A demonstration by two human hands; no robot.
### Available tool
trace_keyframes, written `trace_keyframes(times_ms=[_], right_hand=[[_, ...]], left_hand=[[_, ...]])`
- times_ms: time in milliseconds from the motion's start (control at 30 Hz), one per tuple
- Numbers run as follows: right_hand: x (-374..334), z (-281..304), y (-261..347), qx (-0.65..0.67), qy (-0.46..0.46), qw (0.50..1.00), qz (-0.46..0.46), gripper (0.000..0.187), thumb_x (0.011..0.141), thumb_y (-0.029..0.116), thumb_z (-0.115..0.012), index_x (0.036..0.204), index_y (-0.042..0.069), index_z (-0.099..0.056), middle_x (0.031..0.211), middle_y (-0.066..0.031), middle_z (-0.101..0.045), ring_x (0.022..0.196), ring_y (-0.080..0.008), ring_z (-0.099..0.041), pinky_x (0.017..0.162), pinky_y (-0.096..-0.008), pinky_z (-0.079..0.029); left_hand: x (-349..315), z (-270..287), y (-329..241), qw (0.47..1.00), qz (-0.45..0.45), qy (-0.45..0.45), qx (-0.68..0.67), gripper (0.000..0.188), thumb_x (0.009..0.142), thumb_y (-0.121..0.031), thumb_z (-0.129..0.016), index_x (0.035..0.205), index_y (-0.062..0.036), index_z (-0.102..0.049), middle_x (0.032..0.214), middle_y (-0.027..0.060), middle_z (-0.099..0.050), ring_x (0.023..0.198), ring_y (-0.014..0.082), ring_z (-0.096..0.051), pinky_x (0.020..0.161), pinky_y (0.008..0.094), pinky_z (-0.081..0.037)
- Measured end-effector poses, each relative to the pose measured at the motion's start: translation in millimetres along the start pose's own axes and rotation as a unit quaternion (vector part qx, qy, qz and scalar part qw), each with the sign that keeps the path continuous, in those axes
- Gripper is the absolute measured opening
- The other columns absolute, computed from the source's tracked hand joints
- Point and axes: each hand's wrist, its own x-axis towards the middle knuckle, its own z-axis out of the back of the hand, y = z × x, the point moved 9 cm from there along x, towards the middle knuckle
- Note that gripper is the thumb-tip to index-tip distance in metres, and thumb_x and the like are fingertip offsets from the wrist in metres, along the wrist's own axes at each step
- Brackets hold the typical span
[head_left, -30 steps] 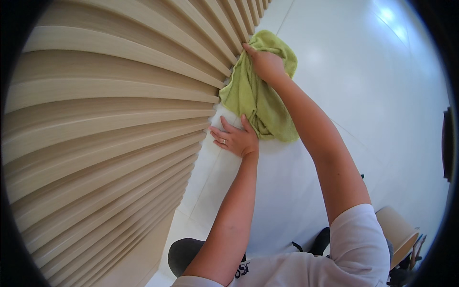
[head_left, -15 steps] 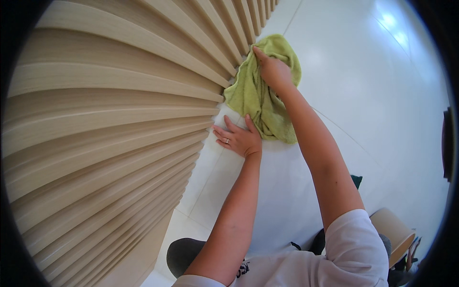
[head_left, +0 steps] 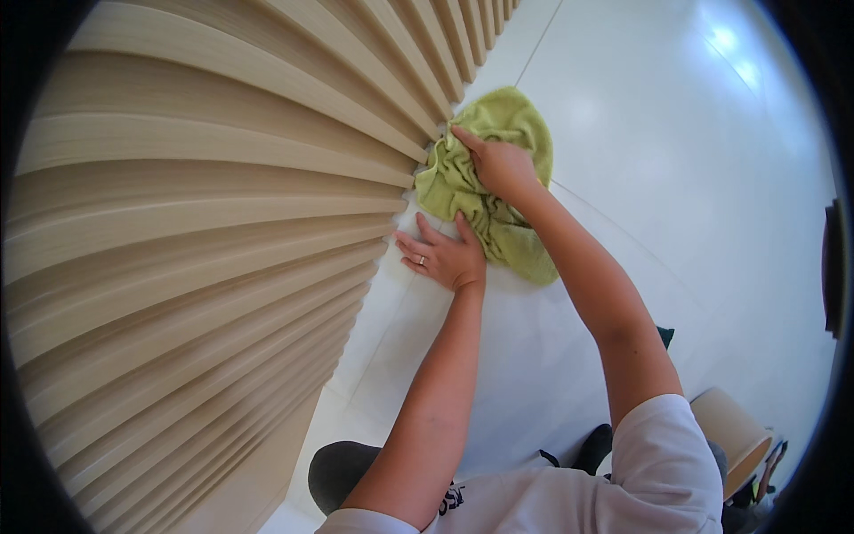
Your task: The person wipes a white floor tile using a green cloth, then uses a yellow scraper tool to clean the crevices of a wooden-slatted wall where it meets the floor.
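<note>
A crumpled yellow-green towel [head_left: 523, 125] lies on the white floor against the foot of a slatted wood panel. My right hand [head_left: 505, 167] presses down on it, index finger stretched toward the base of the slats and the other fingers curled under, partly hidden. Bunched folds gather beneath and to the left of that hand. Just nearer to me, my left hand [head_left: 445, 258] rests flat on the floor with its fingers spread and a ring on one of them. Its thumb side is beside the towel's edge; it holds nothing.
The ribbed light wood panel [head_left: 213, 205] fills the left side, its slats ending at the tiled floor [head_left: 658, 214]. At the lower right stands a tan, round-sided object [head_left: 729, 432]. A dark object [head_left: 833, 267] sits at the far right rim.
My right hand has drawn back toward me along the slat bases, pulling the towel with it and bunching it more. My left hand has stayed in place.
</note>
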Motion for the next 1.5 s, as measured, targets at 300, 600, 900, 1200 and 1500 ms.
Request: trace_keyframes(times_ms=[300, 600, 900, 1200, 1500], right_hand=[[-3, -11, 0, 0.014, 0.033, 0.996, 0.077, 0.05, 0.09, 0.016, -0.044, 0.136, 0.036, -0.042, 0.076, -0.0134, -0.064, 0.067, -0.0298, -0.063, 0.06, -0.0423, -0.049], [10, -7, 5, -0.025, -0.017, 1.0, -0.007, 0.055, 0.088, 0.012, -0.045, 0.136, 0.038, -0.042, 0.074, -0.011, -0.064, 0.064, -0.0272, -0.063, 0.057, -0.0409, -0.048], [-33, -25, 19, 0.019, 0.023, 0.998, 0.05, 0.049, 0.091, 0.017, -0.046, 0.135, 0.037, -0.044, 0.065, -0.0118, -0.06, 0.056, -0.0281, -0.058, 0.055, -0.0425, -0.045], [-20, -31, 32, -0.039, -0.013, 0.999, -0.024, 0.063, 0.083, 0.007, -0.046, 0.14, 0.034, -0.038, 0.074, -0.0119, -0.065, 0.064, -0.028, -0.065, 0.056, -0.0404, -0.05], [-15, -28, 32, -0.046, -0.009, 0.999, -0.011, 0.058, 0.088, 0.012, -0.045, 0.141, 0.035, -0.035, 0.072, -0.0131, -0.064, 0.064, -0.029, -0.064, 0.057, -0.0421, -0.049]], left_hand=[[5, 4, 4, 1.0, 0.0, -0.022, 0.004, 0.071, 0.086, -0.054, -0.05, 0.138, -0.0086, -0.034, 0.146, 0.0279, -0.016, 0.136, 0.0429, -0.018, 0.108, 0.0566, -0.013], [-1, 1, -3, 1.0, 0.002, -0.005, -0.003, 0.07, 0.085, -0.051, -0.052, 0.138, -0.0099, -0.033, 0.146, 0.0269, -0.017, 0.135, 0.0417, -0.017, 0.109, 0.0545, -0.013], [1, 8, 0, 0.999, 0.014, 0.025, -0.023, 0.067, 0.08, -0.032, -0.058, 0.139, -0.0117, -0.032, 0.146, 0.0267, -0.016, 0.136, 0.0418, -0.015, 0.11, 0.0548, -0.011], [6, 4, 6, 0.999, 0.013, 0.016, -0.024, 0.065, 0.08, -0.025, -0.054, 0.139, -0.0121, -0.031, 0.145, 0.027, -0.016, 0.136, 0.0433, -0.014, 0.11, 0.0561, -0.01], [1, 4, 1, 0.999, 0.006, 0.014, -0.034, 0.065, 0.08, -0.024, -0.053, 0.14, -0.012, -0.03, 0.145, 0.0272, -0.016, 0.136, 0.0438, -0.013, 0.11, 0.056, -0.01]])
